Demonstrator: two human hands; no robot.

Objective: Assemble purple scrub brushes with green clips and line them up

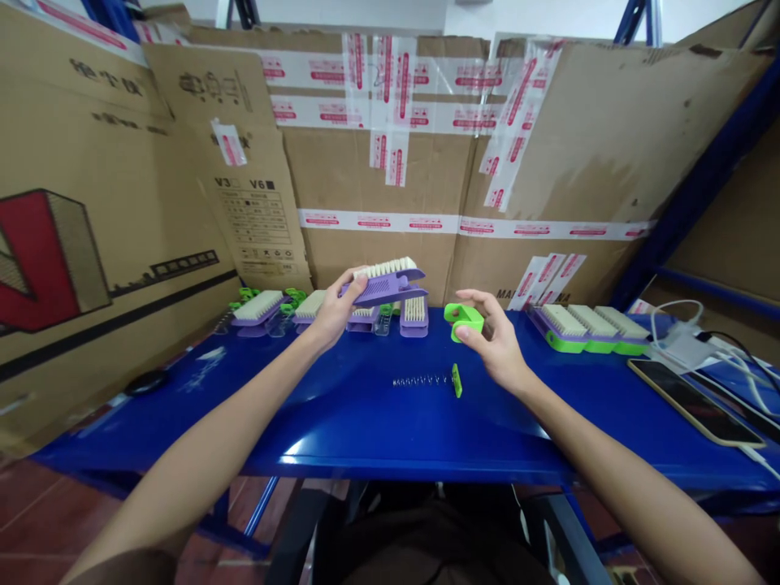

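Observation:
My left hand grips a purple brush head with pale bristles facing up, held above the table. Its forked open end points right. Between the thumb and fingers of my right hand is a bright green plastic bracket, curved and hollow, a short gap from the brush head. Below them on the blue tabletop lies a metal coil spring. At its right end stands a small flat green plastic piece; whether the two are joined I cannot tell.
Along the back lie several purple brush heads with green and clear parts among them. On the right sit green-and-purple brushes, a phone and white cables. Cardboard walls the blue table. A black round object lies left.

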